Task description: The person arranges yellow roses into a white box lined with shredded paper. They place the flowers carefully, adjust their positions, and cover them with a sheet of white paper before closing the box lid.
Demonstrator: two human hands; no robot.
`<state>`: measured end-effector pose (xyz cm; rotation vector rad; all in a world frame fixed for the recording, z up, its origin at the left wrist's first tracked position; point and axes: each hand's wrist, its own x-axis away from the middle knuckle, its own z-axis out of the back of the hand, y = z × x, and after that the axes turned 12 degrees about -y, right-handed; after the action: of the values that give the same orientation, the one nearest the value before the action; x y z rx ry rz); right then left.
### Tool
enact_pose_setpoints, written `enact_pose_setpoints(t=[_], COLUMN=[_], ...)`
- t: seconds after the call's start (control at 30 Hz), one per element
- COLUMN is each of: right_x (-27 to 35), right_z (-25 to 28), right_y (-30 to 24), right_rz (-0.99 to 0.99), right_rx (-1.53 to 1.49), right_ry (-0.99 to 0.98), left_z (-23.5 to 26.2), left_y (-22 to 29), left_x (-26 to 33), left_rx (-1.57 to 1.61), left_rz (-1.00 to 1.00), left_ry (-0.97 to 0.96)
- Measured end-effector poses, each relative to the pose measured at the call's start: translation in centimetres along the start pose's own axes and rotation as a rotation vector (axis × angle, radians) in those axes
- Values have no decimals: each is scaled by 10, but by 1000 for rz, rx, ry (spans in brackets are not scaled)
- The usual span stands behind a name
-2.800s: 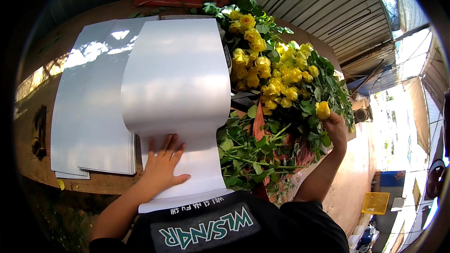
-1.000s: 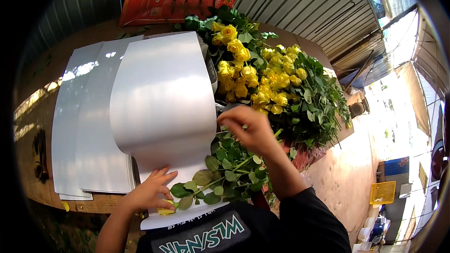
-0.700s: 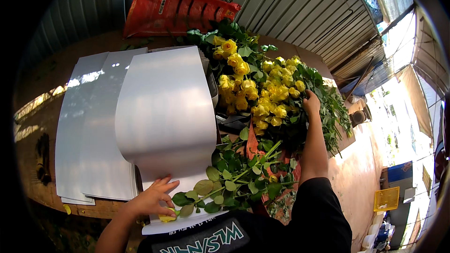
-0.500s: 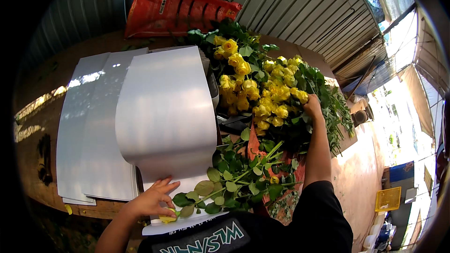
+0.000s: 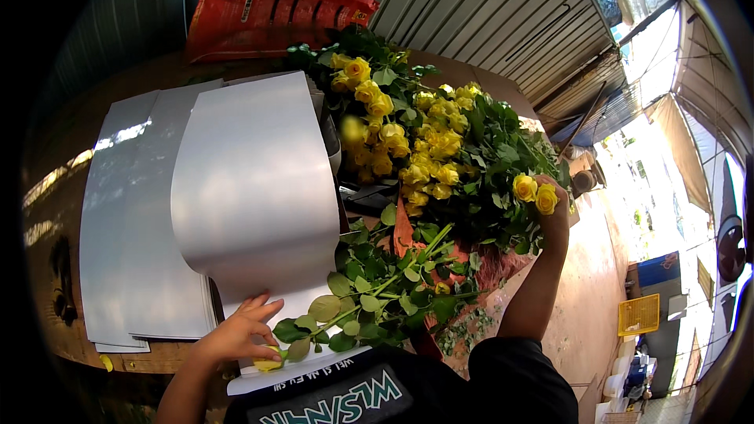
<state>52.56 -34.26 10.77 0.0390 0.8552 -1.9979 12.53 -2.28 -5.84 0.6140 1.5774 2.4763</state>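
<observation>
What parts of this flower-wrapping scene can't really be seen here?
- Head view: right hand fingers, hidden among the yellow roses.
- Left hand: palm covers most of the yellow bud beneath it.
- Red sack: lower edge hidden by the curled white sheet.

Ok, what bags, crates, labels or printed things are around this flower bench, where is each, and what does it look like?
Sack: at the bench's far edge against the corrugated wall, slumped, red-orange with small printed patches.
Crate: on the floor far right, yellow, slatted.
Container: just beyond the crate, blue, boxy.
Printed strip: white sheet edge with dark lettering, under the left hand.
</observation>
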Motion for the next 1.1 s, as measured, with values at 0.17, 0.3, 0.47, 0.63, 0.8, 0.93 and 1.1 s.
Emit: enact_pose_setpoints(t=[0.17, 0.3, 0.47, 0.63, 0.8, 0.93, 1.1], right_x=[23, 30, 31, 23, -8, -25, -98], right_z=[14, 17, 2, -6, -27, -51, -54], right_y=[2, -17, -84, -89, 15, 53, 56], right_rz=[-124, -102, -46, -49, -343, -294, -401], right_rx=[102, 157, 323, 522, 657, 662, 835], right_ry=[28, 44, 138, 251, 124, 137, 119], left_z=[1, 0, -1, 0, -1, -1, 1], left_y=[1, -1, -2, -2, -1, -4, -1], left_x=[-2, -3, 1, 1, 0, -1, 0], left_rx=[-5, -11, -22, -27, -9, -26, -13], left_rz=[-12, -1, 12, 13, 19, 11, 14], left_ry=[0, -5, -5, -20, -26, -21, -24])
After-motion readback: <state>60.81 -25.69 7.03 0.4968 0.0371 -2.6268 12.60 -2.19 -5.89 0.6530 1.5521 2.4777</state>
